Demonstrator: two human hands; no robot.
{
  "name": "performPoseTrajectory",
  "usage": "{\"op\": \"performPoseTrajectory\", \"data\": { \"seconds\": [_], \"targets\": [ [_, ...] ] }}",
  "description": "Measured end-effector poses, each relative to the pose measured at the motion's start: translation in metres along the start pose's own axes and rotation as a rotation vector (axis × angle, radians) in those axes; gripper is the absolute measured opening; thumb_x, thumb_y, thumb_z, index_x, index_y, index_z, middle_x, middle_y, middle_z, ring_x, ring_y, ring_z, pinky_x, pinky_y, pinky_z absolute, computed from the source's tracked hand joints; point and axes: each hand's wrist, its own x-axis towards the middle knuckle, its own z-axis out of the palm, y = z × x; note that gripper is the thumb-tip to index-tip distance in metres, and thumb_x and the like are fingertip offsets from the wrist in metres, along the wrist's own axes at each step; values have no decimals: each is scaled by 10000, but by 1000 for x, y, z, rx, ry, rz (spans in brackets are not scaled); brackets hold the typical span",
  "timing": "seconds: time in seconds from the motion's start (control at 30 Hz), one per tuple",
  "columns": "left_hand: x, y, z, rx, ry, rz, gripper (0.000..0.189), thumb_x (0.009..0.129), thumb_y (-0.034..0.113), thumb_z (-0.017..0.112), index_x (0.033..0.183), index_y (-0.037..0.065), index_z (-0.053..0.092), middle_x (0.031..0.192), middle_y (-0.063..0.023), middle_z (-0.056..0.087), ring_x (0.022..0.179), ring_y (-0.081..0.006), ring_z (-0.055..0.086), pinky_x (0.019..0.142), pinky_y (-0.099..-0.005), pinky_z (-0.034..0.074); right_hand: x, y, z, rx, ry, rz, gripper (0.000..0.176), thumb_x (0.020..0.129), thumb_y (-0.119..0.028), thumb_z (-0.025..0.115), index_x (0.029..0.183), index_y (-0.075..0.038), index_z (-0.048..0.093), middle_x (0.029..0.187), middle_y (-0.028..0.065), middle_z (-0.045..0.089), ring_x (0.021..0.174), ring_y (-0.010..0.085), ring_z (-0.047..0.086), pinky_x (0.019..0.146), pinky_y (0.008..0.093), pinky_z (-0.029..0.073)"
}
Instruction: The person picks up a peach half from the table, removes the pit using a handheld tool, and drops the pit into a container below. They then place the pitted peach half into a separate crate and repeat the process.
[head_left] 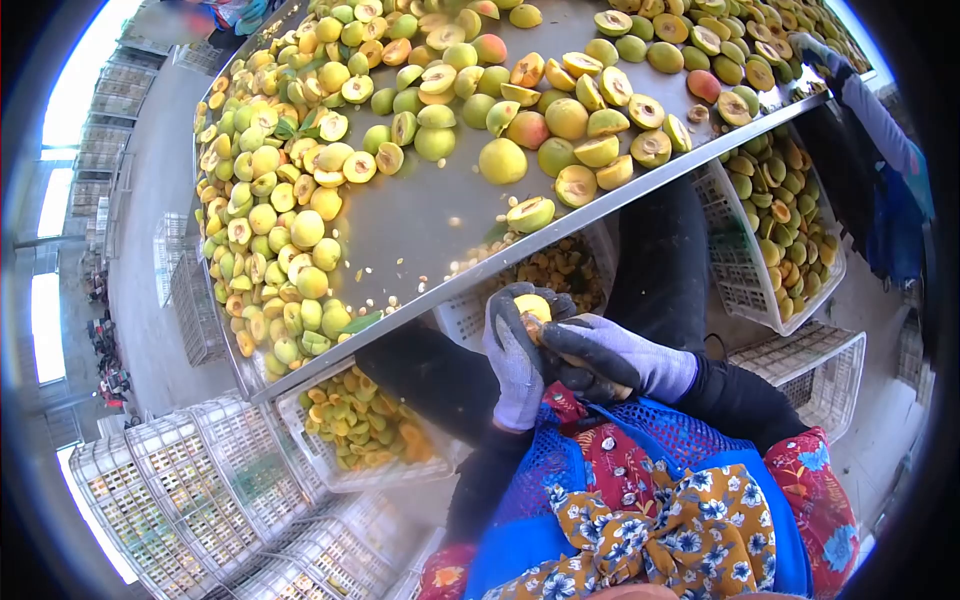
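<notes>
Seems to be opening a yellow fruit [533, 306] beside the desk [425, 225]. Clasping it in the curled left hand [515, 345], holding the bent-fingered right hand [608, 350] against it; cannot tell whether also gripping anything else. Next, likely calls for steady clasping while prising apart.

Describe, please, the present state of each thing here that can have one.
Left grip: gloved, closed on the fruit
Right grip: gloved, against the left; hold unclear
Held fruit: yellow, partly hidden
Table: partly covered with fruit
Table fruit: some whole, some halved
Left crate: holds many fruit pieces
Right crate: heaped with fruit
Co-worker's hand: gloved, by the table fruit
Bow: tied
</notes>
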Motion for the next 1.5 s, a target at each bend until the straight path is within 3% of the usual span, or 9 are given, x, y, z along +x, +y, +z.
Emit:
{"op": "performPoseTrajectory", "data": {
  "seconds": [0.1, 0.27, 0.47, 0.63, 0.97, 1.07, 1.2, 1.43, 1.5],
  "targets": [
    [0, 3, 0, 40, -43, 58, 378, 1057, 368, 374, 1116, 21, 512, 930, -142, 645, 810, -247, 669, 761, -367, 566, -2, -6, -8, 345, -174, 159, 383, 996, -428, 521, 903, -56, 543, 597, 14, 481, 386, 70, 404, 324, 189, 311],
    [0, 12, 2, 89, -80, -144, 367, 1060, 355, 363, 1100, 22, 512, 925, -137, 640, 790, -239, 670, 755, -353, 564, -3, 4, -9, -263, 57, -50, 367, 998, -420, 515, 898, -68, 541, 597, 13, 487, 378, 80, 402, 335, 199, 312],
    [1, -9, -1, 164, -103, 199, 373, 1059, 360, 358, 1097, 23, 512, 935, -144, 635, 801, -233, 659, 762, -362, 562, 10, 20, -32, 648, -415, 243, 360, 997, -405, 517, 1031, -50, 565, 587, 21, 490, 377, 74, 422, 332, 190, 323],
    [-2, 8, 9, -136, -202, -40, 390, 1060, 368, 350, 1097, 14, 509, 949, -150, 634, 826, -234, 658, 770, -354, 556, 14, 26, -34, 1012, -724, 343, 410, 1009, -399, 485, 1030, 7, 540, 565, 14, 448, 349, 62, 385, 317, 174, 320],
    [0, 12, -1, 217, -91, 32, 336, 1058, 320, 387, 1126, 18, 517, 931, -131, 639, 815, -222, 663, 752, -345, 559, 15, 30, -28, 807, -545, 213, 398, 1012, -414, 471, 1005, -23, 544, 561, 4, 443, 367, 66, 394, 335, 176, 318],
    [4, 17, -27, 908, 44, 442, 290, 1053, 275, 413, 1142, 23, 528, 926, -117, 638, 802, -214, 660, 739, -337, 562, 13, 29, -26, 799, -589, 220, 393, 1024, -409, 442, 969, -35, 550, 551, 12, 460, 363, 81, 397, 346, 182, 318],
    [-8, 42, -128, 577, 452, 262, 260, 1014, 215, 458, 1127, 4, 560, 977, -89, 622, 894, -181, 622, 784, -305, 515, -11, 1, -24, 531, -455, 104, 396, 1018, -429, 453, 969, -51, 557, 568, 13, 477, 376, 83, 416, 352, 189, 330],
    [-35, 145, -148, 2458, 1060, 234, 481, 934, 269, 568, 1330, 17, 464, 1256, -266, 537, 1163, -385, 543, 997, -443, 439, 9, -3, -40, -316, 90, -38, 397, 993, -466, 499, 964, -75, 561, 639, -18, 512, 445, 38, 453, 387, 210, 346],
    [6, 149, -95, 1941, 654, 472, 387, 919, 198, 599, 1231, -20, 528, 1208, -233, 549, 1108, -387, 548, 957, -438, 442, 17, 2, -46, -328, 123, -18, 385, 980, -469, 516, 951, -87, 556, 647, -23, 524, 456, 43, 466, 401, 210, 356]
  ]
}}
